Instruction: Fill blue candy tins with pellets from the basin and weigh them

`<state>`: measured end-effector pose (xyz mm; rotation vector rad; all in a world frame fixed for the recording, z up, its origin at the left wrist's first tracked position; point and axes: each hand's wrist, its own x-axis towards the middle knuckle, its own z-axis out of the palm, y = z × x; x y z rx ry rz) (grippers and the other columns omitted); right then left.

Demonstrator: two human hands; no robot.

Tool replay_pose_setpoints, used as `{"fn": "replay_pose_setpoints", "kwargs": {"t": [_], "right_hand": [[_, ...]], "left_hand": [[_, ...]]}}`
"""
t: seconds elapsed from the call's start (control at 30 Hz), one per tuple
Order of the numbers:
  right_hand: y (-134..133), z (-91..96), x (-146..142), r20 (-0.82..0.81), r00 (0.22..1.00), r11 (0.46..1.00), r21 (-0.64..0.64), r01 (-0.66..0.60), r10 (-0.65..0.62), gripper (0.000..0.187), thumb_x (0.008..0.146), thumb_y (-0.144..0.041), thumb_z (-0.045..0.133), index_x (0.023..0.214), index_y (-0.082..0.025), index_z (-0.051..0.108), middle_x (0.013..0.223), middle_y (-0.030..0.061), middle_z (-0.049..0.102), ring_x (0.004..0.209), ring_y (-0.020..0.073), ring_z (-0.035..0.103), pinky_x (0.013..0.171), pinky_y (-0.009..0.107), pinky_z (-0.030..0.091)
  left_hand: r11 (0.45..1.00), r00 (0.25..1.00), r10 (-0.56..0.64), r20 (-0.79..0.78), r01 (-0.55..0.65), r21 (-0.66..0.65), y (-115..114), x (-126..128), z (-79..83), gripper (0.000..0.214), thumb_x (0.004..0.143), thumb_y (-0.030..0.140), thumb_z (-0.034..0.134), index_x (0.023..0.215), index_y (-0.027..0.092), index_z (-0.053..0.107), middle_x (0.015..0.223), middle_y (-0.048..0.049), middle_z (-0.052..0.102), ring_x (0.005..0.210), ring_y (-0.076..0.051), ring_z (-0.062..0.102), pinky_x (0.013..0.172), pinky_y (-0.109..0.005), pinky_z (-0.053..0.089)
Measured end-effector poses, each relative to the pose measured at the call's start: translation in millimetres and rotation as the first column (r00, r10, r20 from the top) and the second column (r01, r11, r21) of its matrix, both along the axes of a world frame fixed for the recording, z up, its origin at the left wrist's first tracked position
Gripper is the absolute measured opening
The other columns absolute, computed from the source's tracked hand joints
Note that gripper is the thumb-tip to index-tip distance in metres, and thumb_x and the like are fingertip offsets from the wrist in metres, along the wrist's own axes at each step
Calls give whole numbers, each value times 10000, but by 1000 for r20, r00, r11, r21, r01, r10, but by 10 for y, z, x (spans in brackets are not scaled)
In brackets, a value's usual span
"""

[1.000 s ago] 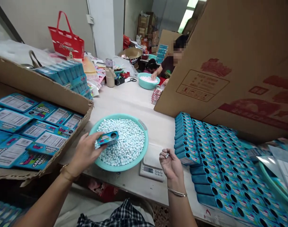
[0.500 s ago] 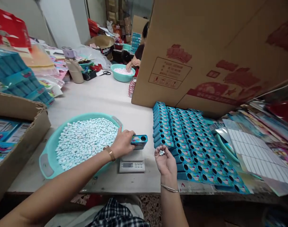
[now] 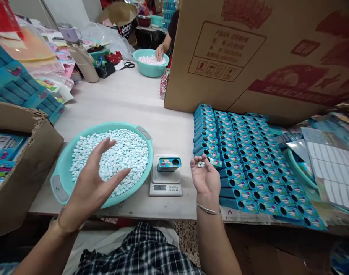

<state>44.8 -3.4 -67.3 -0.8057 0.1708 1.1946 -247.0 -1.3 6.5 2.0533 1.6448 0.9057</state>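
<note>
My left hand (image 3: 94,183) hovers over the near side of a turquoise basin (image 3: 59,160), thumb and fingers spread with nothing between them. White and pale blue candies (image 3: 114,152) fill that basin. To its right, a small blue candy box (image 3: 166,165) with a round dark hole stands on a white digital scale (image 3: 165,190); the display digits are not clear. My right hand (image 3: 205,181) is palm up, fingers curled around a few white candies (image 3: 201,164). It is beside rows of blue boxes (image 3: 243,160) with similar holes.
A large cardboard carton (image 3: 220,88) stands behind the rows. An open carton (image 3: 39,152) with packages is at the left, near a flask (image 3: 82,61). Farther back, a co-worker's hand (image 3: 160,50) reaches into another basin (image 3: 150,70). Papers (image 3: 329,164) lie at right.
My left hand has let go of the blue box, now standing on the scale, and moved left over the basin with fingers spread. My right hand still holds its candies. The view has shifted downward.
</note>
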Motion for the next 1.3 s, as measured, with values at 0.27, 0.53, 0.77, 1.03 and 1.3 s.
{"fn": "replay_pose_setpoints", "kwargs": {"t": [0.27,0.53,0.77,1.03,1.3], "right_hand": [[213,81,-225,71,997,999,-27,-21,23,106,887,-160,491,867,-182,593,744,-26,571,713,87,599,767,268,549],[231,90,-379,328,945,996,82,-44,15,70,806,-248,618,853,-199,601,792,-38,565,737,86,573,826,295,505],[255,84,-563,510,860,986,148,-82,-5,111,829,-304,614,858,-197,605,816,-24,554,733,92,546,766,270,475],[201,78,-702,696,718,988,115,-101,-8,210,907,-374,502,874,-196,608,785,-5,596,756,114,567,758,264,456],[180,72,-789,767,641,984,107,-140,8,256,920,-390,463,871,-188,613,787,9,640,766,130,607,786,293,472]], "left_hand": [[975,981,82,177,-43,-217,-202,-137,-290,651,848,450,621,1424,322,348,1365,-51,546,1311,-302,465,1044,-481,445],[945,949,-313,28,315,-90,44,616,-386,630,858,340,611,1410,238,326,1381,-106,488,1290,-269,444,1093,-453,384],[938,923,-347,-165,336,-89,329,1248,-657,407,799,285,653,1166,179,513,1115,-98,587,1131,-288,499,1102,-513,290],[939,931,-340,-135,327,-108,345,1301,-682,264,795,266,660,1030,182,575,996,-66,623,1021,-264,538,1062,-496,313],[940,938,-331,-100,318,-126,352,1348,-736,311,796,253,640,1088,164,581,1015,-84,643,1040,-271,562,1083,-514,293]]}}
